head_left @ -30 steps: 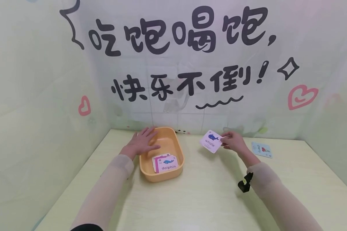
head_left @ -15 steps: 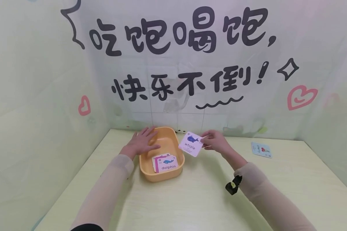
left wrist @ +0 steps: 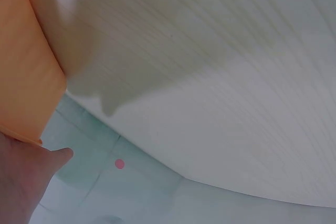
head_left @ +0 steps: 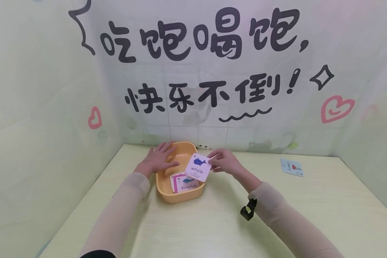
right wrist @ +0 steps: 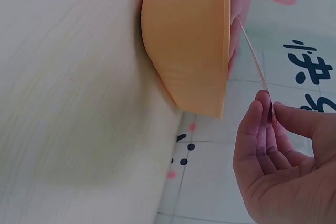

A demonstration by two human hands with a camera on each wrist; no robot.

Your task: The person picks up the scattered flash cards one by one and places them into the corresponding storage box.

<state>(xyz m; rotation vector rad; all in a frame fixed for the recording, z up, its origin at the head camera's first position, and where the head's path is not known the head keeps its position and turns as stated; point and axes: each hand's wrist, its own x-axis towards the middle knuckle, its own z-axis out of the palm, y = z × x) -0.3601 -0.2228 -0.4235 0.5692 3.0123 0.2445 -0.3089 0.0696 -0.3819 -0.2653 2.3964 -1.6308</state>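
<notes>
Between thumb and fingertips, my right hand (head_left: 227,163) pinches a square pink whale card (head_left: 198,167), held tilted above the right rim of an orange plastic bin (head_left: 181,198). In the right wrist view the card (right wrist: 255,60) appears edge-on beside the bin wall (right wrist: 184,40). My left hand (head_left: 156,159) rests with spread fingers on the bin's left rim. Inside the bin's near end lie several cards, a dolphin card (head_left: 187,185) on top; the whale card covers part of them.
A light blue cherry card (head_left: 291,167) lies on the pale wooden table (head_left: 193,229) at the right. Behind the table stands a wall sheet (head_left: 193,136) with large black lettering. Sheets also close off the left and right sides.
My right hand has carried the whale card leftward and slightly down, from over the table to over the bin's right rim. The left hand and the bin have stayed put.
</notes>
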